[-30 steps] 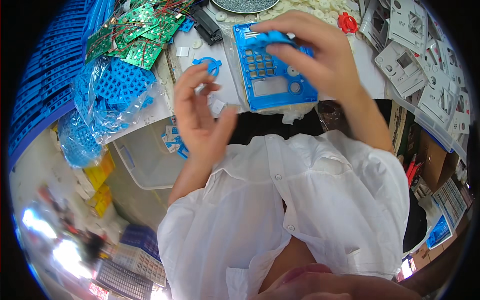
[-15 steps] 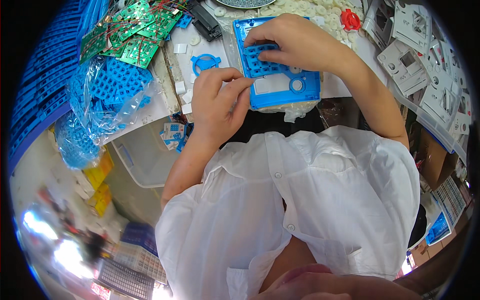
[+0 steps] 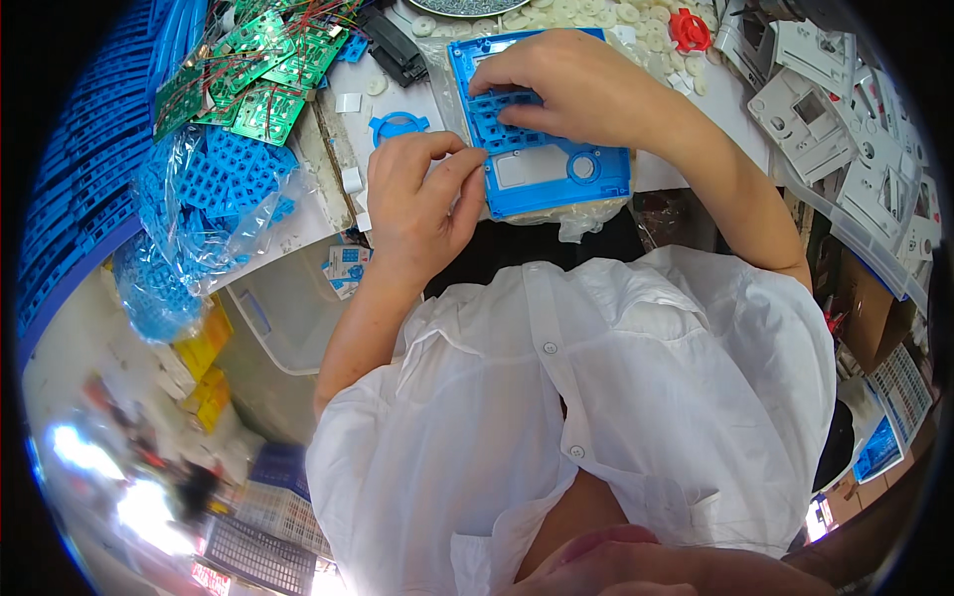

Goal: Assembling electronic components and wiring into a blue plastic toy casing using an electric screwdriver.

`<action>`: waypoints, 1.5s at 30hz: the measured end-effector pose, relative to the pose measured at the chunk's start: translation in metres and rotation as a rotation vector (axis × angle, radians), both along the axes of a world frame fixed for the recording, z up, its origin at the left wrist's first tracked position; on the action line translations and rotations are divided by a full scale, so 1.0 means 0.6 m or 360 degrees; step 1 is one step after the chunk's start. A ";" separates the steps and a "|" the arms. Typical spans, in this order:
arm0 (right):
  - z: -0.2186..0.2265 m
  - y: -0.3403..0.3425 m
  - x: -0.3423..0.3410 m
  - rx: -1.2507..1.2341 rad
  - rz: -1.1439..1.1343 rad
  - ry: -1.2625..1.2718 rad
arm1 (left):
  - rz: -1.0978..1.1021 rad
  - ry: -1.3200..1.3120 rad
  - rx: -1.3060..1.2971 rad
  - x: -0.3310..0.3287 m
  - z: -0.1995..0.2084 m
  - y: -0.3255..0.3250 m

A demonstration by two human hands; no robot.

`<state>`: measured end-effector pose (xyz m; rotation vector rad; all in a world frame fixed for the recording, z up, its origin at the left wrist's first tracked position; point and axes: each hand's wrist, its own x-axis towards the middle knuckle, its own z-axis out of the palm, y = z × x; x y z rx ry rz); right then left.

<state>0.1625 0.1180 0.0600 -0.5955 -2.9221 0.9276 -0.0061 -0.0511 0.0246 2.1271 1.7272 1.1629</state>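
Holding a blue plastic grid-shaped keypad with the right hand on a blue rectangular plastic casing, lengthwise away from the body on the counter. Touching the casing's left edge with left hand narrowed; cannot tell if gripping.

Bench: white top, worn seam on the 9 o'clock side. Clock centred on blue panel, which lies on crumpled clear plastic spread on the top.
- 9 o'clock: blue ring, just beside; small white squares near it; farther out, a heap of green circuit boards with red wires.
- Between 8 and 9: clear bag of blue keypads.
- 10: black case.
- 11: speckled grey dish, partly out of view.
- 1: scattered cream discs.
- 2: red plastic part.
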 end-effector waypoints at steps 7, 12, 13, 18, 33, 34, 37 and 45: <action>0.022 -0.022 0.050 0.0477 -0.0025 0.0416 | -0.0112 0.0163 0.0002 -0.006 -0.004 0.004; -0.001 -0.065 0.096 0.0494 0.0116 0.0354 | -0.0207 0.0169 0.0039 -0.009 -0.002 0.014; -0.004 -0.076 0.100 0.0460 0.0117 0.0213 | -0.0211 0.0177 0.0042 -0.009 -0.003 0.015; -0.016 -0.101 0.086 0.0460 0.0153 0.0007 | -0.0232 0.0211 0.0052 -0.011 -0.008 0.015; -0.025 -0.116 0.067 0.0561 0.0124 -0.0156 | -0.0242 0.0489 -0.0158 -0.027 -0.004 0.018; -0.025 -0.115 0.067 0.0566 0.0127 -0.0160 | -0.0250 0.0491 -0.0161 -0.029 -0.001 0.019; -0.021 -0.102 0.075 0.0447 0.0113 -0.0020 | -0.0238 0.0436 -0.0117 -0.034 0.003 0.019; -0.007 -0.115 0.112 0.0493 0.0062 -0.0075 | -0.0254 0.0390 -0.0093 -0.031 0.002 0.006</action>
